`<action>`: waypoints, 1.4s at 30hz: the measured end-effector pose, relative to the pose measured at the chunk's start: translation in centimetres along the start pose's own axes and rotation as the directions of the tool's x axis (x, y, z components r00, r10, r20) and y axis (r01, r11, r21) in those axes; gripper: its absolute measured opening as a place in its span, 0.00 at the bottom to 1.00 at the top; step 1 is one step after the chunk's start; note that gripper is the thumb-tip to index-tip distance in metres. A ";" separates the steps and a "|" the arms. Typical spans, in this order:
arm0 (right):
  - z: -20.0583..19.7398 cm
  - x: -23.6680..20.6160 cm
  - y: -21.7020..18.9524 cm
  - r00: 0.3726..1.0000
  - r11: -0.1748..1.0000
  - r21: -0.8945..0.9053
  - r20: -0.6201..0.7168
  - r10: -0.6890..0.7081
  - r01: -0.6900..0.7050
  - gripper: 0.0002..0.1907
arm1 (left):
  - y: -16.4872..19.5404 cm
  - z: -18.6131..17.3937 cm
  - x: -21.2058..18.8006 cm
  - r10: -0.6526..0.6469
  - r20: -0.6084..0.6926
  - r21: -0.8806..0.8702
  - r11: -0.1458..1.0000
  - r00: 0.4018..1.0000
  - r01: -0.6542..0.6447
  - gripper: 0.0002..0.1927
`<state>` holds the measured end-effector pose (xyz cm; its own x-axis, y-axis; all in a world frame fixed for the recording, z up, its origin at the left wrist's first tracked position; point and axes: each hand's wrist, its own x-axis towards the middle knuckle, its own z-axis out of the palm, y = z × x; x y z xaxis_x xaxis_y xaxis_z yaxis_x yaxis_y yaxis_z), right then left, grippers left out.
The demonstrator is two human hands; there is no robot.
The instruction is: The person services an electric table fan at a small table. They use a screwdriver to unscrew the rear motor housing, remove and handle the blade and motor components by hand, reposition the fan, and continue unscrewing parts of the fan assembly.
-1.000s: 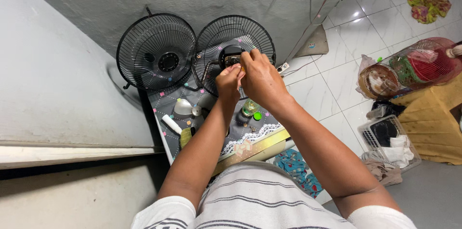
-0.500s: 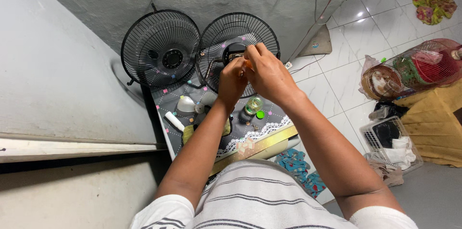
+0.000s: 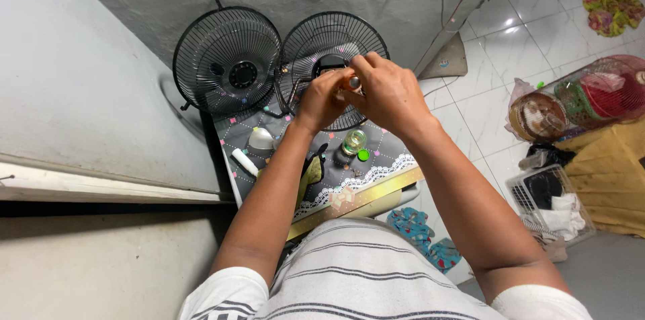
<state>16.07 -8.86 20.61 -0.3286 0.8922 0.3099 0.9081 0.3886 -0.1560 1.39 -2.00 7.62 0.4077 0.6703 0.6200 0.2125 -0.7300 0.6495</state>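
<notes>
A small metallic piece (image 3: 353,83) sits pinched between the two hands, held up over the far half of the small table (image 3: 376,193), right in front of the right fan guard (image 3: 334,44). What the piece is exactly is too small to tell. The left hand (image 3: 321,99) curls its fingertips onto it from the near left; the right hand (image 3: 386,91) closes over it from the right, fingers bent, knuckles up. The two hands touch each other around it.

Below them on the table's patterned grey cover (image 3: 238,133) a small glass jar (image 3: 354,140) stands open near the middle, its green cap (image 3: 363,155) lying just beside it toward the near edge. By the left edge rest a white cap-like piece (image 3: 261,140) and a white tube (image 3: 244,162). A second round black fan guard (image 3: 227,59) leans at the far left corner against the wall. On the tiled floor to the right are a white basket (image 3: 543,193) and a clear container (image 3: 578,97) lying on its side.
</notes>
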 end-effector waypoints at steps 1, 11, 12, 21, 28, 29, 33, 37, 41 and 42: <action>0.0 -0.1 0.2 0.995 0.995 0.043 -0.052 -0.087 0.089 0.15 | -0.1 -0.1 0.3 0.044 0.009 0.018 0.999 0.999 -0.045 0.15; 0.9 0.0 0.7 0.998 0.999 0.042 -0.046 0.031 -0.029 0.14 | 1.0 -0.2 0.1 -0.008 -0.047 0.023 1.000 0.999 0.009 0.17; 0.8 -0.1 0.8 0.999 0.996 0.086 -0.049 0.004 0.001 0.15 | 1.0 -0.3 0.1 0.016 -0.042 0.001 1.000 0.999 -0.016 0.18; 1.0 -1.8 1.4 0.997 0.998 0.039 -0.063 -0.044 0.047 0.11 | -0.9 -1.2 -2.3 -0.015 -0.432 0.258 0.956 0.902 0.139 0.18; 2.2 -1.1 0.5 0.979 0.977 -0.114 0.070 0.190 -0.181 0.18 | -5.7 -1.9 -4.4 -0.686 -0.548 0.073 0.531 0.479 0.844 0.27; 2.4 -1.0 0.3 0.954 0.954 -0.158 0.116 0.276 -0.256 0.21 | -5.9 -1.9 -4.8 -0.769 -0.464 0.035 0.479 0.439 0.877 0.26; 2.5 -1.3 0.2 0.983 0.978 -0.099 -0.026 0.183 -0.185 0.16 | -6.5 -1.3 -5.4 -0.860 -0.341 -0.114 0.440 0.381 0.891 0.31; 2.9 -2.4 -0.3 0.995 0.990 -0.097 0.006 0.104 -0.103 0.16 | -8.2 -0.6 -6.2 -0.782 -0.337 -0.039 0.569 0.525 0.822 0.33; 3.0 -2.0 -0.8 0.995 0.990 -0.104 0.035 0.097 -0.093 0.14 | -9.2 0.1 -6.8 -0.660 -0.400 0.112 0.653 0.635 0.749 0.35; 3.1 -1.6 -1.0 0.972 0.970 -0.142 0.105 0.211 -0.196 0.16 | -9.2 0.2 -6.8 -0.723 -0.364 0.017 0.625 0.587 0.781 0.35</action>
<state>14.86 -9.99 17.41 -0.1545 0.9732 0.1701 0.9824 0.1696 -0.0785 -3.17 0.15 -2.67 -0.2374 0.9699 0.0540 0.4662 0.0650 0.8823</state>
